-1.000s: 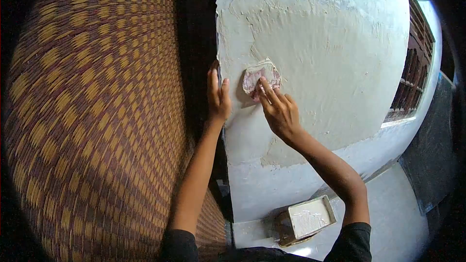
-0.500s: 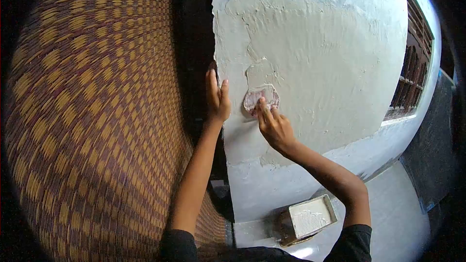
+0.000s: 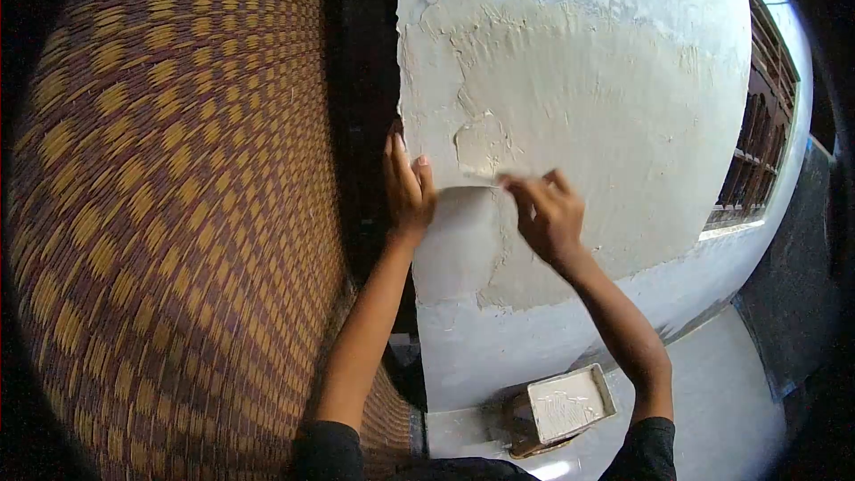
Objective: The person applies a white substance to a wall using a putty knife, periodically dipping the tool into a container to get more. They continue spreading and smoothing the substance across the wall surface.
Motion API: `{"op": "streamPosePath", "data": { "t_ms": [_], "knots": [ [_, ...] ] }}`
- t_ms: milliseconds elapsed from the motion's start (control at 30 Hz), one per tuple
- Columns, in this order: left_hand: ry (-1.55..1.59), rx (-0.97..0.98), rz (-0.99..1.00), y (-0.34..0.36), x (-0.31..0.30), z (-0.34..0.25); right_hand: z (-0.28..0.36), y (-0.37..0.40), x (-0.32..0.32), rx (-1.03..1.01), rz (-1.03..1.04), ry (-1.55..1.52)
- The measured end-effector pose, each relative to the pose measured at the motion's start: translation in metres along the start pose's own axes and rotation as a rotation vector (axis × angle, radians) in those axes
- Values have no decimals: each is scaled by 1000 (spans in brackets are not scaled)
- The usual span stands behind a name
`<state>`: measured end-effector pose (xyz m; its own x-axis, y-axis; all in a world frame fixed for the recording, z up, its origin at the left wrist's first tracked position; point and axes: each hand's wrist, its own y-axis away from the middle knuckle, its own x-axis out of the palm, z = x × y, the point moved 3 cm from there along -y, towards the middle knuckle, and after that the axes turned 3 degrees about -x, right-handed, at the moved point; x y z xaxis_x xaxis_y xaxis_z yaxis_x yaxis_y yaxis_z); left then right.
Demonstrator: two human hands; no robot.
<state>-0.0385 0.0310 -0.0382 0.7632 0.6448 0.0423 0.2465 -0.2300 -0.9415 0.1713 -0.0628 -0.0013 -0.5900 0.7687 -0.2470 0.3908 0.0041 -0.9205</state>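
My right hand (image 3: 550,218) is closed on a thin, flat putty spreader (image 3: 479,180), now seen nearly edge-on and slightly blurred. The spreader meets the white wall (image 3: 454,258) at the lower end of a raised ridge of putty. A broad cream layer of wet putty (image 3: 606,116) covers the wall above and to the right of that hand. Against the wall's rough left edge rests my left hand (image 3: 410,191), its fingers stretched out along the edge and the thumb apart on the wall face. Nothing is held in it.
Below my right forearm, a rectangular container (image 3: 611,389) of white putty stands on the pale floor (image 3: 712,374). A brown and yellow woven mat (image 3: 178,214) hangs or stands along the left. At the right is a barred window (image 3: 761,116), with a dark sheet (image 3: 793,276) below it.
My right hand has moved right and turned, so the spreader has gone from lying face-on to nearly edge-on against the wall. My left hand stays at the wall's edge.
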Motion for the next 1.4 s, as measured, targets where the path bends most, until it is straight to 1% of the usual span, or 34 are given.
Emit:
{"op": "streamPosePath", "data": {
  "t_ms": [33,100,167,233,267,333,400,433,467,533,600,633,667,733,800,833,867,933,967,1000,1067,1100,1167,1233,1267,1300,1333,1400],
  "knots": [
    [-3,-1,-1,-1,-1,0,-7,-14,-3,97,-26,8],
    [-55,116,-34,-3,-2,-1,-20,-41,-2,114,-101,-91],
    [-62,112,-33,-3,-2,0,-31,-60,4,127,-123,-133],
    [-68,107,-31,-3,-3,0,-31,-75,13,-15,-60,-292],
    [-68,97,-27,-4,-3,-1,-32,-80,16,-16,-59,-293],
    [-68,85,-25,-5,-4,-1,-31,-87,25,-104,32,-118],
    [-59,137,-47,-5,-3,0,-50,-100,28,-24,26,-199],
    [-60,138,-48,-5,-3,0,-68,-105,27,13,-38,-185],
    [-54,118,-46,-4,-3,-1,-72,-112,12,70,-103,-151],
    [-49,98,-46,-2,-4,0,-96,-114,-1,145,-324,-46],
    [-77,114,-36,-2,-4,1,-101,-112,-10,315,-391,-134],
    [-77,115,-36,-3,-4,1,-105,-105,-4,311,-372,-247],
    [-78,124,-37,-3,-4,1,-93,-97,-2,255,-281,-216],
    [-78,130,-36,-3,-4,1,-59,-87,7,10,-100,-269],
    [-17,138,-58,-4,-3,2,-39,-76,27,-52,61,-324],
    [-15,139,-55,-3,-3,2,-37,-74,32,-53,55,-233],
    [-53,128,-50,-2,-4,3,-40,-77,30,-51,53,-231],
    [-90,120,-46,-1,-4,3,-60,-90,17,49,-153,-200],
    [-76,118,-50,-1,-4,2,-77,-93,10,173,-222,-159],
    [-63,115,-54,-1,-4,1,-94,-100,1,147,-361,-38],
    [-74,127,-51,-2,-5,1,-116,-96,-10,400,-588,-111],
    [-85,141,-49,-3,-5,0,-115,-94,-10,399,-588,-111],
    [-66,105,-43,-2,-5,-1,-108,-83,-3,390,-466,-258],
    [-45,67,-35,-2,-5,-2,-82,-63,18,216,-227,-414],
    [-56,67,-30,-2,-6,-2,-54,-65,17,115,-96,-382],
    [-68,67,-26,-2,-6,-2,-40,-62,25,39,-71,-391],
    [-65,68,-25,-2,-6,-2,-36,-55,34,89,36,-320],
    [-81,100,-58,-2,-6,-4,-47,-60,31,59,-53,-283]
  ]
}}
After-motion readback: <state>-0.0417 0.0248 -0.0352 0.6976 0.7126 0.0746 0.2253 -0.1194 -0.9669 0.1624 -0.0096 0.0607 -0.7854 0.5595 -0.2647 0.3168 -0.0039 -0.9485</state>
